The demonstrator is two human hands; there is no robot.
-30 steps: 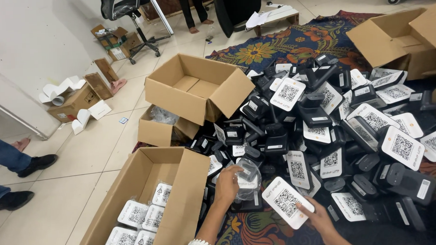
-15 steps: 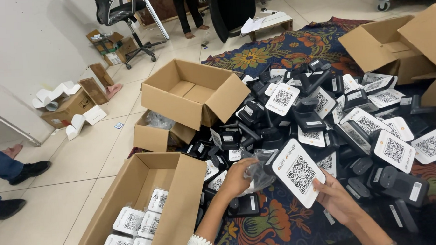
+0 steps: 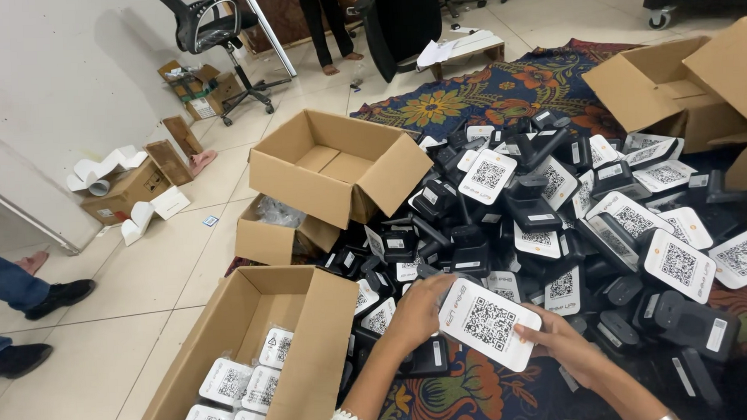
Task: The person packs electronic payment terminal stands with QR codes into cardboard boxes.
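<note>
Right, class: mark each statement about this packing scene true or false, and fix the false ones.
1. Both hands hold one white code card. True: the left hand and right hand grip the white card at its two ends.
2. The long box by the left arm is empty. False: the long cardboard box has white cards lying in its bottom.
3. The pile of black devices lies on a patterned rug. True.
4. The office chair lies tipped on its side. False: it stands upright on its wheeled base.
</note>
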